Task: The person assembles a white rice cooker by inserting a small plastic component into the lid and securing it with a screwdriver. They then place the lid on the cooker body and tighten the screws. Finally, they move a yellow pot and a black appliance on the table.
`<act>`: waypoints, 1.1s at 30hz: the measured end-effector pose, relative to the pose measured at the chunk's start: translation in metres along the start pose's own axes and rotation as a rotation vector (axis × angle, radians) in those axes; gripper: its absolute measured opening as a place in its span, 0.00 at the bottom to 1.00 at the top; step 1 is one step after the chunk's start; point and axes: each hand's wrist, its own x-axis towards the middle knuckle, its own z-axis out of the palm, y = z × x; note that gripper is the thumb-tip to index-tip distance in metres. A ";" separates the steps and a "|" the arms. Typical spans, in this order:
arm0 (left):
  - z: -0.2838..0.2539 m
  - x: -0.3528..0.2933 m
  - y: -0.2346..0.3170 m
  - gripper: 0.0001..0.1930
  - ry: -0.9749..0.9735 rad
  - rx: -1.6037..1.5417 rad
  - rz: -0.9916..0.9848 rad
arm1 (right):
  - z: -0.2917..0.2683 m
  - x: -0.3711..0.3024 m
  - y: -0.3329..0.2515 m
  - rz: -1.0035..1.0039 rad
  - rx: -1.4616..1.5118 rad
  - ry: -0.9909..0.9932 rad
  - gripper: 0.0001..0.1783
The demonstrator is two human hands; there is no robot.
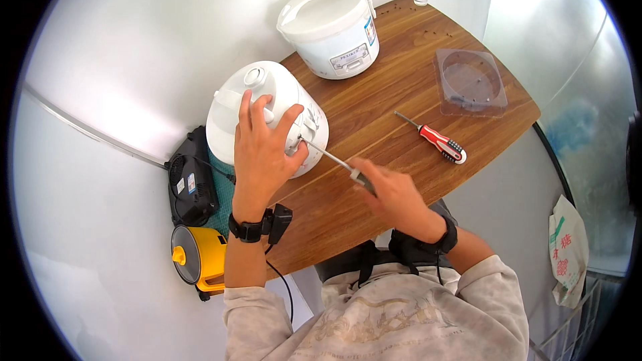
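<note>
Your left hand (259, 139), spread open, braces the left cooker (284, 85), seemingly for steadiness; your right hand (394, 194) clamps the grey-handled screwdriver (336, 161) angled at its side.

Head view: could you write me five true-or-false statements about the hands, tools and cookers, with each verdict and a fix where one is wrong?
1. The right hand holds a long-shafted screwdriver. True.
2. The left hand hangs in the air, away from both cookers. False: the left hand is on the nearer white cooker, fingers spread.
3. The red-and-black screwdriver lies loose on the wooden table. True.
4. The clear plastic tray is left of the nearer cooker. False: the clear plastic tray lies well to its right.
5. The tip of the held screwdriver is at the front of the nearer cooker. True.
</note>
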 end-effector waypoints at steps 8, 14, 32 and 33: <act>0.002 0.000 -0.003 0.29 0.030 0.010 0.028 | -0.005 0.009 -0.036 0.627 1.104 -0.437 0.16; 0.002 0.000 -0.004 0.29 0.037 0.015 0.022 | -0.009 0.012 -0.045 0.886 1.509 -0.444 0.14; 0.002 0.000 -0.001 0.28 0.016 0.004 -0.011 | -0.012 0.016 0.014 -0.150 -0.351 0.191 0.26; 0.002 -0.001 -0.002 0.28 0.017 0.007 -0.012 | -0.012 0.017 0.014 -0.164 -0.376 0.187 0.27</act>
